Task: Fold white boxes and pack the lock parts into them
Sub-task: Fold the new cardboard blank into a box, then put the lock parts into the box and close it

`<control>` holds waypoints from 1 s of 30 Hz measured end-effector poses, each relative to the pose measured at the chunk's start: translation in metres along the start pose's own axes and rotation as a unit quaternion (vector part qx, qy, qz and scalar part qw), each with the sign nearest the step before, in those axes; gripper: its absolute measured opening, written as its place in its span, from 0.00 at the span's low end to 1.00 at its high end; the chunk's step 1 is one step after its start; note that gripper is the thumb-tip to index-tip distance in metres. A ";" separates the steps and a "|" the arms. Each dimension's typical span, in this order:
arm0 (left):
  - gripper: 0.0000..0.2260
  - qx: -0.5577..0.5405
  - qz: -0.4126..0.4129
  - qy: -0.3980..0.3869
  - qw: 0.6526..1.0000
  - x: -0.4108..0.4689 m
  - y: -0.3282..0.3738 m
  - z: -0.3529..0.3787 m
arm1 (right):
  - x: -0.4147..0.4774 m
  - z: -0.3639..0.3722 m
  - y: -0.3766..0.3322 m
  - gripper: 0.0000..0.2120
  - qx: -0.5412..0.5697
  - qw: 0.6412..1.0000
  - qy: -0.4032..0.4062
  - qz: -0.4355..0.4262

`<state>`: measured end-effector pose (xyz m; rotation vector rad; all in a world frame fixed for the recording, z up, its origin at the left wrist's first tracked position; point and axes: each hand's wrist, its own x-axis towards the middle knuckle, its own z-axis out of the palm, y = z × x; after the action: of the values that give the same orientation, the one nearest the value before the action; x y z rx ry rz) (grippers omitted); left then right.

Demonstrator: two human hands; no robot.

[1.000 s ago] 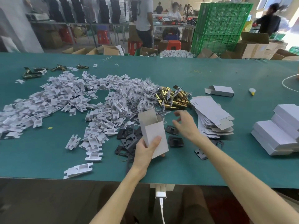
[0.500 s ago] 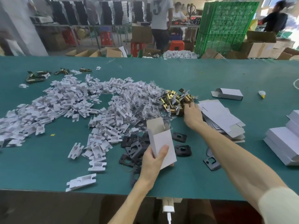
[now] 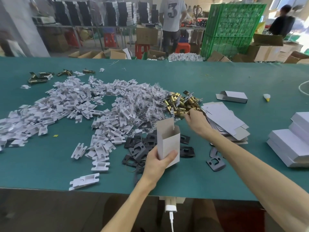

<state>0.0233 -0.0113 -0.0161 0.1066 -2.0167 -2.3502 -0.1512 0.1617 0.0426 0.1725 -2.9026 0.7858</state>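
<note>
My left hand (image 3: 158,163) holds a folded white box (image 3: 168,143) upright above the table, its top flap open. My right hand (image 3: 197,122) reaches past the box to the near edge of the pile of brass latches (image 3: 182,102), and its fingers are pinched on one brass latch there. Black strike plates (image 3: 140,148) lie scattered under and around the box. To the right of my right hand sits a stack of flat box blanks (image 3: 224,121).
A wide heap of white plastic inserts (image 3: 75,106) and small clear bags of screws (image 3: 150,106) covers the left and middle of the green table (image 3: 217,181). Finished white boxes (image 3: 292,143) are stacked at the right. One half-folded box (image 3: 234,97) lies further back.
My right hand has moved from near the box up to the brass latch pile and closed on a latch. The left hand has kept the box in place.
</note>
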 end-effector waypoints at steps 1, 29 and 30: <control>0.18 0.006 0.001 -0.002 1.000 0.000 -0.001 0.000 | -0.003 -0.007 -0.008 0.17 0.089 0.996 -0.011 0.025; 0.20 0.028 0.010 -0.041 0.999 -0.007 -0.002 0.001 | -0.115 -0.085 -0.110 0.18 -0.115 0.969 -0.097 -0.197; 0.20 0.029 0.009 -0.039 0.999 -0.007 -0.002 0.001 | -0.114 -0.080 -0.110 0.15 -0.112 0.967 -0.115 -0.196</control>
<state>0.0298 -0.0094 -0.0177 -0.0007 -2.1118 -2.3205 -0.0152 0.1162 0.1478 0.8319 -2.9841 0.3907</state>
